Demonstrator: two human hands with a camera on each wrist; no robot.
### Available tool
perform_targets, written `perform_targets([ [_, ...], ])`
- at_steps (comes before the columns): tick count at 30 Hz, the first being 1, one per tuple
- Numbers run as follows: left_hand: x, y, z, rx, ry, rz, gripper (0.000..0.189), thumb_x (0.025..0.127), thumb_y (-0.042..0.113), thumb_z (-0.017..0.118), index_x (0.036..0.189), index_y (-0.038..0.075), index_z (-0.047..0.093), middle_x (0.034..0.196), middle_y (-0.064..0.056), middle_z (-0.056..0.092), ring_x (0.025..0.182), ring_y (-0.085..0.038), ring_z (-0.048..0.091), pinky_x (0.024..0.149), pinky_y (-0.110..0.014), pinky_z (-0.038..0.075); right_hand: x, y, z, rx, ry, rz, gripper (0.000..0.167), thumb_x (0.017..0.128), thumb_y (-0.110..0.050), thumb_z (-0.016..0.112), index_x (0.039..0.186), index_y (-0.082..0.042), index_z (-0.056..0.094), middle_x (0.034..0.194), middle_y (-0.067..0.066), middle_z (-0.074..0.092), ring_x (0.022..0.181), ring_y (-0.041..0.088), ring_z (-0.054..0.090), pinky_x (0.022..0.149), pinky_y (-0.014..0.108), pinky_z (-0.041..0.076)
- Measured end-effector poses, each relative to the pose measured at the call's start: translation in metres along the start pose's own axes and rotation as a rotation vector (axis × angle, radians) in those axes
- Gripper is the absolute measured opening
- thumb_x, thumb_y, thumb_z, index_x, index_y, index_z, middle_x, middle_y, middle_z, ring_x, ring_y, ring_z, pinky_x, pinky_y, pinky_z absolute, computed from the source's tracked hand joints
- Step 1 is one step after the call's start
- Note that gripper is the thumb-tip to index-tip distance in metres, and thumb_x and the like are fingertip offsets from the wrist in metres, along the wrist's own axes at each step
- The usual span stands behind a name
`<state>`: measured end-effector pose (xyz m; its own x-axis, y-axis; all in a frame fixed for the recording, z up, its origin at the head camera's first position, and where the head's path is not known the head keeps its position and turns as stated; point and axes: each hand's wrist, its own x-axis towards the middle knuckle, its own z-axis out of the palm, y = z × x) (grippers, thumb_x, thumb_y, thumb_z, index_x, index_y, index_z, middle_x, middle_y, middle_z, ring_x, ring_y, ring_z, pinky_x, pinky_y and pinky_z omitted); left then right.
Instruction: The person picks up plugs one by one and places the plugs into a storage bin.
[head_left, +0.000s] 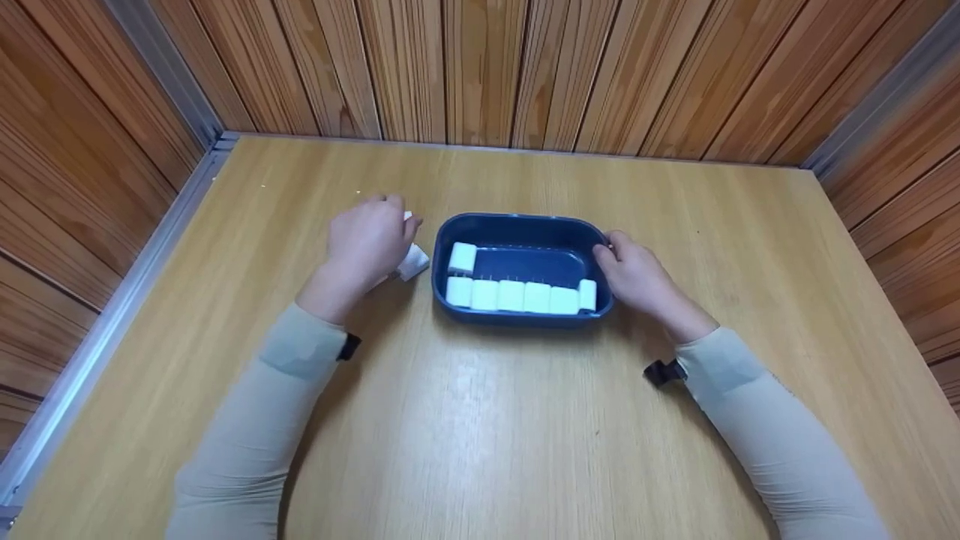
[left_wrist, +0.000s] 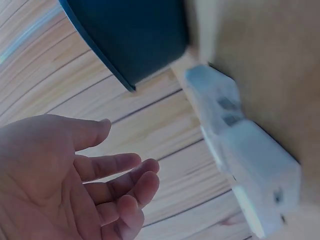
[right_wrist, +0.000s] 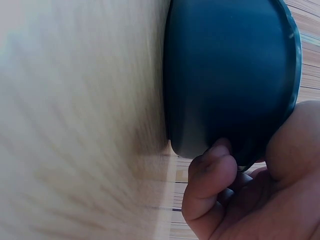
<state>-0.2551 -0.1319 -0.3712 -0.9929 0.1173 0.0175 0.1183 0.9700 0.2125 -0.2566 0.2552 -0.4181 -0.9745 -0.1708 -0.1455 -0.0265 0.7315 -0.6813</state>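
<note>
A dark blue, rounded rectangular tub (head_left: 517, 321) stands on the table, with several small white blocks (head_left: 511, 295) lined along its near side and one more at its left end. The right hand (head_left: 637, 274) grips the tub's right end, thumb at the rim and fingers curled against the outer wall. Left of the tub, the left hand (head_left: 367, 240) hovers over loose white blocks (head_left: 413, 262), partly hiding them. In the left wrist view its fingers are loosely bent and hold nothing. Those blocks (left_wrist: 262, 170) carry small dark marks, and look like charger plugs.
The wooden table (head_left: 465, 435) meets a wood-panelled wall (head_left: 480, 71) at the back. A metal frame edge (head_left: 112, 341) runs along the left side. Tiny pale specks lie on the table beyond the left hand.
</note>
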Motion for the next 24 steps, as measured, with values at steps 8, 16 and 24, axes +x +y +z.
perform_targets([
  [8,-0.01,-0.028,0.008,0.01,-0.027,-0.008,0.044,0.113,0.039,0.061,0.127,-0.002,0.069,0.116,-0.021,0.065,0.097,-0.036,0.061,0.076,-0.05,0.053,0.0,0.0,0.001,-0.019,0.006,0.005,0.053,0.121,-0.03,0.04,0.157,0.007,0.047,0.153,0.032,0.057,0.127,0.041,0.057,0.116,0.062,0.045],
  [16,-0.021,-0.044,0.013,0.005,-0.083,0.021,0.044,0.11,0.038,0.067,0.127,-0.002,0.068,0.107,-0.019,0.064,0.091,-0.036,0.06,0.073,-0.049,0.049,-0.002,0.001,0.0,0.0,-0.003,0.014,0.055,0.121,-0.031,0.039,0.161,0.006,0.043,0.157,0.031,0.054,0.132,0.04,0.056,0.119,0.062,0.043],
  [24,-0.026,-0.05,0.013,-0.02,-0.147,0.025,0.041,0.107,0.034,0.072,0.122,-0.004,0.072,0.104,-0.018,0.065,0.088,-0.034,0.059,0.073,-0.045,0.047,-0.001,0.0,0.0,-0.003,0.003,0.009,0.056,0.121,-0.032,0.039,0.162,0.007,0.042,0.158,0.031,0.053,0.133,0.04,0.056,0.12,0.062,0.043],
])
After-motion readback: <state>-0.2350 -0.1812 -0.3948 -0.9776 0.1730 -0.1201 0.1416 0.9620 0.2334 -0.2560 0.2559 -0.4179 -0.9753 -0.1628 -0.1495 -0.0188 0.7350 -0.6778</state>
